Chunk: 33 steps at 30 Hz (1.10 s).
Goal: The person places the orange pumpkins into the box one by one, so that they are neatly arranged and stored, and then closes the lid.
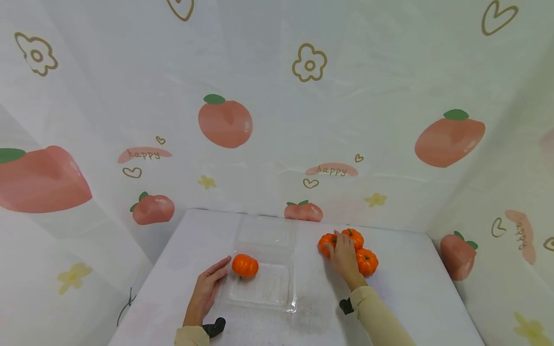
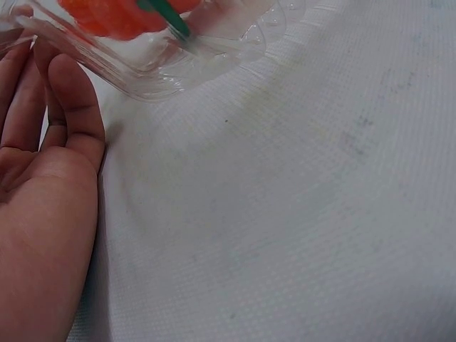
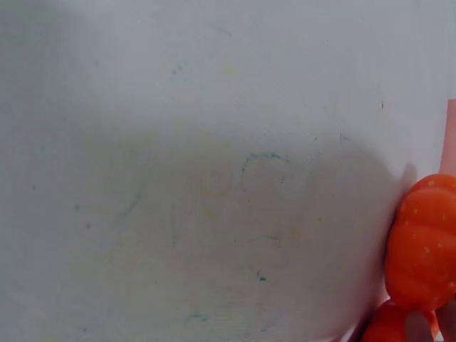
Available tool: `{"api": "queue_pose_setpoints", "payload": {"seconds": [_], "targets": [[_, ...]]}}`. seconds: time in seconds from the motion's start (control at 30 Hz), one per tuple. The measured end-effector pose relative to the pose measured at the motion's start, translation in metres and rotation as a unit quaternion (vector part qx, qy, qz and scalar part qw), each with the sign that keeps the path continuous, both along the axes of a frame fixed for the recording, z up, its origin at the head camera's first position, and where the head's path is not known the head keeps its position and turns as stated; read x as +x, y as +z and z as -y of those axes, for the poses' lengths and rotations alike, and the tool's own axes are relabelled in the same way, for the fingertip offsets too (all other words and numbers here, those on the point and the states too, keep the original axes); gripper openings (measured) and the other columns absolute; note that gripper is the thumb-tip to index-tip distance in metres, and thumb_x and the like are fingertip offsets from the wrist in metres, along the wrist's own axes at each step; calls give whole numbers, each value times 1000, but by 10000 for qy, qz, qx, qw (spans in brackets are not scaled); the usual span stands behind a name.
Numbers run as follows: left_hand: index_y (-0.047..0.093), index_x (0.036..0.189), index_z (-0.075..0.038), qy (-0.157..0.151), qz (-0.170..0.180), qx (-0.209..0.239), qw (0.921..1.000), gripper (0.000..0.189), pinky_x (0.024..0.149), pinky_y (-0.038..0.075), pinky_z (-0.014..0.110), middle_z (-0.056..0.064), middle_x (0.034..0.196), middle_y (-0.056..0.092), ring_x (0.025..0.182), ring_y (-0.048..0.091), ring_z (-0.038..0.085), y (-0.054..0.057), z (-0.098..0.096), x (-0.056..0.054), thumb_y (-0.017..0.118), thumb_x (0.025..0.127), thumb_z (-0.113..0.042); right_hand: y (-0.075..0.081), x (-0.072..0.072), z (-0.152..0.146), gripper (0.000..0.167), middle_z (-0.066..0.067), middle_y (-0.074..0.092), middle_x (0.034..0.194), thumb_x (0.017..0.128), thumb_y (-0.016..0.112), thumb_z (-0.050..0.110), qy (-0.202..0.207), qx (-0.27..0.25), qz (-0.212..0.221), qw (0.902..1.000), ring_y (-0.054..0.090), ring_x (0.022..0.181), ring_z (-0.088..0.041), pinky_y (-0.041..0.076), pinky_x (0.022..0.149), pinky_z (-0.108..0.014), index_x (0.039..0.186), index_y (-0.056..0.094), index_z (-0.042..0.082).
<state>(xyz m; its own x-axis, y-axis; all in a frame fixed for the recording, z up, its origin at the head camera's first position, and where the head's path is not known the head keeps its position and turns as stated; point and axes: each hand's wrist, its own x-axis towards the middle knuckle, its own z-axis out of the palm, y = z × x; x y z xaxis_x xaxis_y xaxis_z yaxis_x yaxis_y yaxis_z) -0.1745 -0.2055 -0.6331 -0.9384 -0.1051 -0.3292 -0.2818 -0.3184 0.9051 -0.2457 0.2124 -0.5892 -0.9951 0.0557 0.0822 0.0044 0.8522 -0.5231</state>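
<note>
A clear plastic clamshell container (image 1: pixel 270 288) lies unfolded on the table, its lid toward the back wall. One small orange pumpkin (image 1: pixel 245 265) sits in the left part of its base, and its green stem shows in the left wrist view. My left hand (image 1: pixel 207 288) holds the container's left edge; the left wrist view shows its fingers right at the plastic rim (image 2: pixel 149 84). To the right, my right hand (image 1: pixel 345 257) reaches over a cluster of pumpkins and grips the leftmost pumpkin (image 1: pixel 325 246), thumb and fingers on either side. The right wrist view catches only a few fingertips.
Beside the gripped pumpkin are a rear pumpkin (image 1: pixel 354 237) and a front right pumpkin (image 1: pixel 367 263), close together. A white cloth covers the table (image 1: pixel 407 288). Fruit-printed white sheets (image 1: pixel 368 110) hang around its back and sides.
</note>
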Motion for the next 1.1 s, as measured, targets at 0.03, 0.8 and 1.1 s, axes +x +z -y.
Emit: {"api": "queue_pose_setpoints", "payload": {"seconds": [0.03, 0.8, 1.1], "targets": [[55, 144, 1, -4, -10, -15, 10000, 57, 93, 53, 13, -20, 114, 75, 110, 65, -7, 0, 0, 0, 74, 91, -12, 0, 0, 0, 56, -25, 49, 144, 103, 59, 27, 4, 4, -5, 10000, 43, 128, -43, 43, 113, -59, 149, 41, -1], [54, 145, 0, -63, -48, -55, 10000, 60, 93, 53, 14, -22, 115, 75, 111, 64, -7, -3, 1, 1, 75, 91, -15, -2, 6, -5, 81, -27, 31, 162, 100, 65, 35, 121, -1090, 1091, 9880, 32, 150, -45, 26, 122, -63, 159, 23, -1], [55, 144, 0, -46, -67, -100, 9999, 57, 91, 54, 15, -20, 117, 74, 110, 65, -6, -2, 0, 1, 74, 91, -14, -1, 12, -4, 82, -26, 27, 164, 101, 63, 36, 199, -1177, 1067, 9871, 30, 151, -45, 25, 122, -63, 160, 20, -1]]}}
